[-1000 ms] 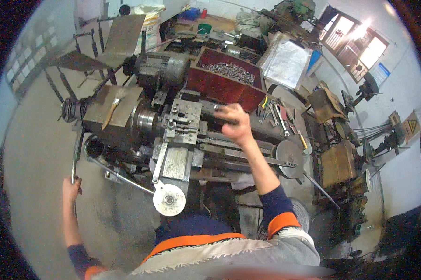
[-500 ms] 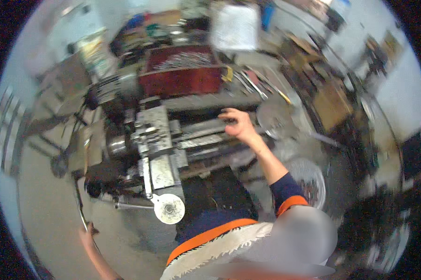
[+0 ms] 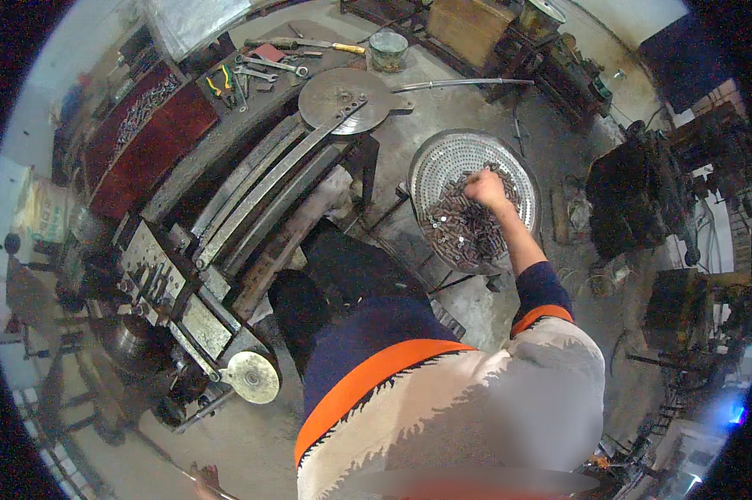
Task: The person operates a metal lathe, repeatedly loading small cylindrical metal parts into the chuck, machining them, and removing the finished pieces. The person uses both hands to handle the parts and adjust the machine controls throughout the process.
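My right hand (image 3: 486, 189) reaches into a round perforated metal pan (image 3: 439, 158), its fingers closed and bent down at a heap of small metal cylinders (image 3: 468, 229). Whatever it pinches is hidden beneath the fingers. At the lower left edge, my left hand (image 3: 206, 481) is closed around a long thin metal lever (image 3: 172, 461), partly cut off by the frame. Between the hands stands a lathe-like machine with long bed rails (image 3: 263, 196) and a pale round handwheel disc (image 3: 253, 377).
A red bin (image 3: 163, 137) of small metal parts sits behind the machine. Wrenches (image 3: 263, 67) and yellow-handled pliers (image 3: 219, 82) lie near a large round metal plate (image 3: 343, 100). A small bucket (image 3: 388, 52) stands beyond. Dark machinery (image 3: 634, 192) stands at right.
My view has swung to the right. My right hand has moved from above the machine bed to the parts in the pan. The left hand stays on the lever.
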A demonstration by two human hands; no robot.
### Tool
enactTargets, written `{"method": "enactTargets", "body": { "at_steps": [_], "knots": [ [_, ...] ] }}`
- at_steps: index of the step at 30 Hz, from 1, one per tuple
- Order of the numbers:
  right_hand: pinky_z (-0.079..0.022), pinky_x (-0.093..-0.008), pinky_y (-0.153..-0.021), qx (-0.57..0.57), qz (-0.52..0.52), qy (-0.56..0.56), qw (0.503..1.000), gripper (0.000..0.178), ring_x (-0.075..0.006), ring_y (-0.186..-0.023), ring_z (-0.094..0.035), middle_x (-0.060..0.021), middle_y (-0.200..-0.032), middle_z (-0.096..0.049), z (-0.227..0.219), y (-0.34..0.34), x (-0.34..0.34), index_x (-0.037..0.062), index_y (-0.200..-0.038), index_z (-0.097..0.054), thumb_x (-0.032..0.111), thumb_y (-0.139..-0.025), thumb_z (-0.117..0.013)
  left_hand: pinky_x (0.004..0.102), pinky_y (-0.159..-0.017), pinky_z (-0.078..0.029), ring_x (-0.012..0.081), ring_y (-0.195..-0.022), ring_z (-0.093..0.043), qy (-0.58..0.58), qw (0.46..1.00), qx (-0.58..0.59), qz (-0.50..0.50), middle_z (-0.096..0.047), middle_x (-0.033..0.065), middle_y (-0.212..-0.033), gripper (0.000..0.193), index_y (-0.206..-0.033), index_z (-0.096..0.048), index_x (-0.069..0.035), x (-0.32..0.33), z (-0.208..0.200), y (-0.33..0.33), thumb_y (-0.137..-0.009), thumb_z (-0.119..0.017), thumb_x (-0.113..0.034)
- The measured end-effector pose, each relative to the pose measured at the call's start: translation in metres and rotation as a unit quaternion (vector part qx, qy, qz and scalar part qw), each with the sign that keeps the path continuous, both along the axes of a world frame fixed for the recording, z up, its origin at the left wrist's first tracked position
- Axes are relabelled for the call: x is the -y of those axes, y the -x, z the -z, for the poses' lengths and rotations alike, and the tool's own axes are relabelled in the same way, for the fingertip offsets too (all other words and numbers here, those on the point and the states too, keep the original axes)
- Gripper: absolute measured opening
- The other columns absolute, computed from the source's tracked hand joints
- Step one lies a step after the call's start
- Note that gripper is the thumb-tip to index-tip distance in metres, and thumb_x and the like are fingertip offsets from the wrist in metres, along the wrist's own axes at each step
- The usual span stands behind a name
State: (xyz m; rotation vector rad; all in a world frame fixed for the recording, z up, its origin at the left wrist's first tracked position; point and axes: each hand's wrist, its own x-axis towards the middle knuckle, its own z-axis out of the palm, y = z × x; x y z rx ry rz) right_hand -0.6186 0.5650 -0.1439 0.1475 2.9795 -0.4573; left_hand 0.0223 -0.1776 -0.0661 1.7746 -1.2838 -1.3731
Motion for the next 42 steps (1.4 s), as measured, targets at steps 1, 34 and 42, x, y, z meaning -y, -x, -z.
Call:
{"method": "enactTargets", "body": {
  "at_steps": [1, 34, 42],
  "knots": [
    [-0.050, -0.0356, -0.075, 0.007, -0.025, -0.009, 1.000, 0.032, -0.0301, -0.079, -0.063, -0.0186, -0.082, -0.064, -0.005, -0.004, 0.014, 0.0093, -0.085, -0.069, 0.023, -0.057, -0.061, 0.0322, -0.048, -0.047, 0.0182, -0.052, -0.052, 0.001, 1.000, -0.001, -0.003, -0.053, 0.0087, -0.063, 0.038, -0.092, -0.056, 0.002, -0.003, -0.002, -0.009, -0.077, -0.067, -0.031],
    [-0.043, -0.0381, -0.086, -0.114, -0.688, 0.451, 0.557, 0.049, -0.0335, -0.100, -0.053, -0.0167, -0.108, -0.055, -0.200, -0.121, 0.394, 0.0097, -0.099, -0.065, 0.008, -0.050, -0.063, 0.0278, -0.064, -0.049, 0.0169, -0.070, -0.063, 0.095, 0.817, -0.329, 0.464, -0.064, 0.0112, -0.077, 0.037, -0.089, -0.059, 0.004, -0.201, -0.136, 0.343, -0.092, -0.047, -0.031],
    [-0.046, -0.0365, -0.076, -0.128, -0.710, 0.454, 0.523, 0.041, -0.0328, -0.088, -0.055, -0.0160, -0.102, -0.056, -0.209, -0.152, 0.417, 0.0076, -0.093, -0.064, 0.003, -0.052, -0.068, 0.0273, -0.059, -0.049, 0.0154, -0.062, -0.061, -0.040, 0.785, -0.447, 0.427, -0.062, 0.0079, -0.072, 0.032, -0.088, -0.060, 0.001, -0.217, -0.113, 0.341, -0.089, -0.052, -0.029]
  ]
}}
